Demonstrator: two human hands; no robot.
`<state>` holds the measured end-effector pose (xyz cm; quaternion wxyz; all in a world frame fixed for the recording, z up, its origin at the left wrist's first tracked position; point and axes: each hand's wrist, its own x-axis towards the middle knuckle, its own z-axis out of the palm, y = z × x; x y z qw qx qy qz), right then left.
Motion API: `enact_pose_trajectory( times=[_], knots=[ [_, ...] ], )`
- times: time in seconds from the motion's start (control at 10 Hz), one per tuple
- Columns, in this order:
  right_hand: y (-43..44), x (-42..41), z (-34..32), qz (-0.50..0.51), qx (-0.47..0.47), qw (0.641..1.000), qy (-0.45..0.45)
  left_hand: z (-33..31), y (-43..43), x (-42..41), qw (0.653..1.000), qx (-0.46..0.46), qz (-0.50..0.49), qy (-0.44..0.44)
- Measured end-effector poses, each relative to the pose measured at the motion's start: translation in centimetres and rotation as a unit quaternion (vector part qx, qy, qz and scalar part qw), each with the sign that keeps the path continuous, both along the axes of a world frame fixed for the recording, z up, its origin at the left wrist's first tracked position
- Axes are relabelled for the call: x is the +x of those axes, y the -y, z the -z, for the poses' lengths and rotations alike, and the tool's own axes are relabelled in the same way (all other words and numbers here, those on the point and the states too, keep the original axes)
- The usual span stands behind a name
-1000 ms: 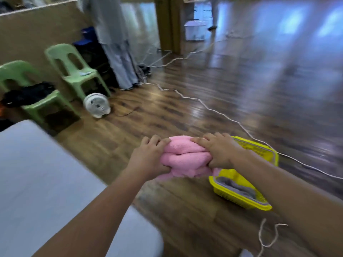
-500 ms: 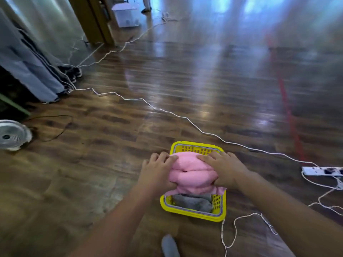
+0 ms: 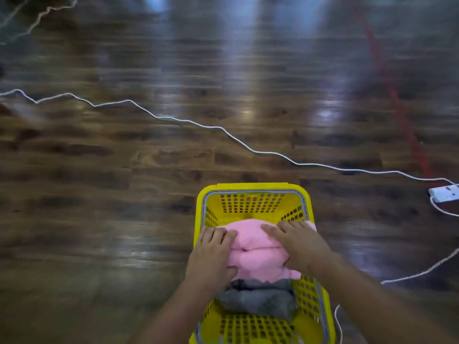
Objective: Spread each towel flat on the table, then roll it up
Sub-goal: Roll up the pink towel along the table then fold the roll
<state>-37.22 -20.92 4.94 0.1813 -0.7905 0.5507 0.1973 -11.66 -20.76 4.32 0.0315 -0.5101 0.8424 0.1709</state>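
A rolled pink towel (image 3: pixel 255 249) is held over a yellow perforated plastic basket (image 3: pixel 250 192) that stands on the wooden floor. My left hand (image 3: pixel 211 254) grips the roll's left end and my right hand (image 3: pixel 298 247) grips its right end. The pink roll sits at about rim height, inside the basket's outline. A rolled grey towel (image 3: pixel 258 297) lies in the basket just in front of the pink one. The table is out of view.
A white cable (image 3: pixel 223 129) runs across the dark wooden floor beyond the basket to a white power strip (image 3: pixel 444 193) at the right edge. More white cord (image 3: pixel 417 275) loops on the floor to the right of the basket. A red line (image 3: pixel 397 103) crosses the floor.
The view swung from the table and chairs to straight down at the floor. Both hands carried the pink roll rightward and down, from beside the basket to inside its outline.
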Motion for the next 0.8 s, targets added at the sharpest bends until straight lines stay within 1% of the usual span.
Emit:
enact_pose_trajectory(
  times=[0.2, 0.3, 0.4, 0.5, 0.6, 0.7, 0.8],
  knots=[
    [2.1, 0.0, 15.6, 0.03, 0.03, 0.999, -0.003, 15.3, 2.3, -1.7, 0.999, 0.036, -0.008, 0.036],
    [2.8, -0.2, 25.5, 0.048, 0.05, 0.997, -0.027, 24.8, 3.3, -3.0, 0.996, 0.067, -0.022, 0.06],
    [2.7, -0.3, 29.9, 0.06, 0.045, 0.997, -0.022, 28.9, 3.7, -3.7, 0.994, 0.078, -0.024, 0.077],
    [1.4, 0.2, 33.6, 0.05, 0.03, 0.997, -0.045, 32.1, 3.3, -4.0, 0.991, 0.084, -0.02, 0.104],
    [0.8, 0.4, 34.3, 0.057, 0.034, 0.996, -0.063, 32.4, 2.9, -4.1, 0.989, 0.084, -0.021, 0.122],
    [1.2, 1.0, 30.4, 0.043, 0.065, 0.995, -0.055, 29.5, 3.0, -3.9, 0.987, 0.118, -0.038, 0.106],
    [1.1, 1.5, 26.3, 0.042, 0.054, 0.997, -0.035, 26.2, 1.8, -4.4, 0.992, 0.081, -0.069, 0.063]
  ],
)
